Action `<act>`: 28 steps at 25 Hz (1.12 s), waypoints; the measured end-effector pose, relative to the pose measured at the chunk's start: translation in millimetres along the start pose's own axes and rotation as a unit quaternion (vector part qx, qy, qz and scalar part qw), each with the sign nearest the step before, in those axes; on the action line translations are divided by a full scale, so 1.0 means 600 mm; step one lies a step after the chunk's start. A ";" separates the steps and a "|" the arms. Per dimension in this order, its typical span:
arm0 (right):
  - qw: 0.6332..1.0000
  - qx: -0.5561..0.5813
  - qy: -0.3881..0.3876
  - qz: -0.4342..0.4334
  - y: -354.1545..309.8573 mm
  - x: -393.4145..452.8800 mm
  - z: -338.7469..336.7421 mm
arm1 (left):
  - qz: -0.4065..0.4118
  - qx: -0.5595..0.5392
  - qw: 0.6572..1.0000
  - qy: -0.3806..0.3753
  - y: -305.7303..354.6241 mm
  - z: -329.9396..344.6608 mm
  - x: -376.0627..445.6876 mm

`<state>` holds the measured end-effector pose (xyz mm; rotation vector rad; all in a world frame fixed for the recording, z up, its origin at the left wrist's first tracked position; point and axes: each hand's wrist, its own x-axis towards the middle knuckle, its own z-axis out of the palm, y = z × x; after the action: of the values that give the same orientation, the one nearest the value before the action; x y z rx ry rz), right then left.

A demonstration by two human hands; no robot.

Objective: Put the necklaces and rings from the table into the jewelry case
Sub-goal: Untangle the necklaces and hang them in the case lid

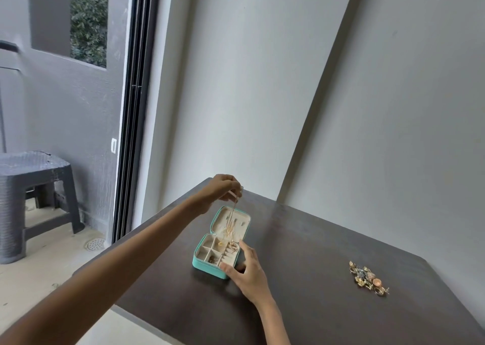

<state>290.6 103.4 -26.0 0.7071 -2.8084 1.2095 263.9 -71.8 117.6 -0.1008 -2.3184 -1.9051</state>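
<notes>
A small teal jewelry case [202, 264] lies open on the dark table [301, 279], its cream lid tilted back and its tray split into small compartments with some gold pieces inside. My left hand [221, 190] is raised above the lid and pinches the top of a thin gold necklace [231, 222], which hangs down into the case. My right hand [245, 268] rests at the case's near right corner, thumb and fingers around its edge. A heap of rings [368, 279] sits to the right on the table, apart from both hands.
The table stands against a white wall [393, 108] at its far side. Left of the table is a sliding glass door frame [133, 108], and beyond it a grey wicker stool [31, 195] on a balcony floor.
</notes>
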 end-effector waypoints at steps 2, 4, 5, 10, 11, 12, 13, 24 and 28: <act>1.000 -0.003 0.003 -0.001 0.001 0.001 0.000 | 0.015 -0.036 0.999 -0.010 0.012 -0.003 -0.003; 1.000 -0.009 0.004 -0.001 0.003 0.002 0.001 | 0.027 -0.050 0.998 -0.031 0.025 -0.005 -0.011; 1.000 -0.010 0.003 -0.001 0.004 0.002 0.001 | 0.030 -0.050 0.998 -0.039 0.031 -0.006 -0.016; 0.997 0.058 0.044 0.007 -0.003 0.003 -0.007 | 0.053 0.005 0.996 -0.076 0.045 -0.014 -0.035; 0.993 0.075 0.087 0.015 -0.009 0.004 -0.013 | 0.063 0.020 0.995 -0.081 0.046 -0.015 -0.038; 0.986 0.103 0.127 0.019 -0.019 0.005 -0.022 | 0.073 0.034 0.993 -0.086 0.047 -0.015 -0.040; 0.977 0.147 0.154 0.019 -0.034 0.006 -0.033 | 0.083 0.046 0.991 -0.094 0.049 -0.015 -0.043; 0.955 0.282 0.082 -0.042 -0.152 0.014 -0.205 | 0.180 0.096 0.976 -0.080 0.079 0.031 -0.059; 0.929 0.323 0.172 -0.054 -0.144 -0.006 -0.248 | 0.190 0.069 0.976 -0.078 0.088 0.065 -0.054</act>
<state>303.5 155.3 137.6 0.5667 -2.0487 2.0221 300.6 -22.2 156.8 -0.6483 -2.3082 -1.5949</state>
